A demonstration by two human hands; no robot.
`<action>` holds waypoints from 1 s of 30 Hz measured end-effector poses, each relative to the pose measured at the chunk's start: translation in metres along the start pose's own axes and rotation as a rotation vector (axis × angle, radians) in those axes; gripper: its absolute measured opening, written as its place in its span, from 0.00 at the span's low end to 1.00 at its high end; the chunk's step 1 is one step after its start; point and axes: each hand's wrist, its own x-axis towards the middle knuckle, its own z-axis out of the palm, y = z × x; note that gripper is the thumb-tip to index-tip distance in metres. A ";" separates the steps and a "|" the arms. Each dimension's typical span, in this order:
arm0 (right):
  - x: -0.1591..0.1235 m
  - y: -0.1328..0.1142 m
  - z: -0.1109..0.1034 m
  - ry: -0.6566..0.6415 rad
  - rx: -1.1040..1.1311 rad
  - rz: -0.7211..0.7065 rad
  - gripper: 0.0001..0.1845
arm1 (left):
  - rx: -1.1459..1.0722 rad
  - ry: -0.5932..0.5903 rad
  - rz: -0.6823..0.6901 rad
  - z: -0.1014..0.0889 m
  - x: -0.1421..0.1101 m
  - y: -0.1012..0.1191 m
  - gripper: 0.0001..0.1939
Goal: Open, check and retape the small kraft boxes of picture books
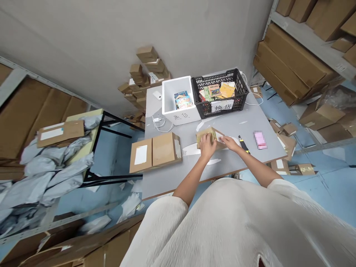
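A small cardboard box lies on the grey table before me. My left hand grips it from above, fingers curved over its top and near side. At the box's right end, my right hand pinches the edge of a white label; how much of the label is loose cannot be made out. Just right of that hand lies a black and yellow utility knife. Further right is a pink, blurred-out item.
Two larger cartons stand at the table's left. Behind are a white foam bin and a black crate holding books. White cables lie nearby. Grey parcels fill the left side; shelves of cartons stand right.
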 end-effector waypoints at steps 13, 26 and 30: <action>-0.001 0.017 0.026 0.022 -0.031 0.237 0.18 | -0.156 0.092 -0.205 -0.028 -0.014 -0.072 0.31; -0.030 0.006 -0.023 0.098 -0.262 0.098 0.18 | -0.380 -0.012 -0.316 0.034 -0.035 -0.086 0.36; -0.045 0.010 -0.033 0.064 -0.297 0.045 0.24 | -0.377 -0.044 -0.293 0.044 -0.043 -0.079 0.34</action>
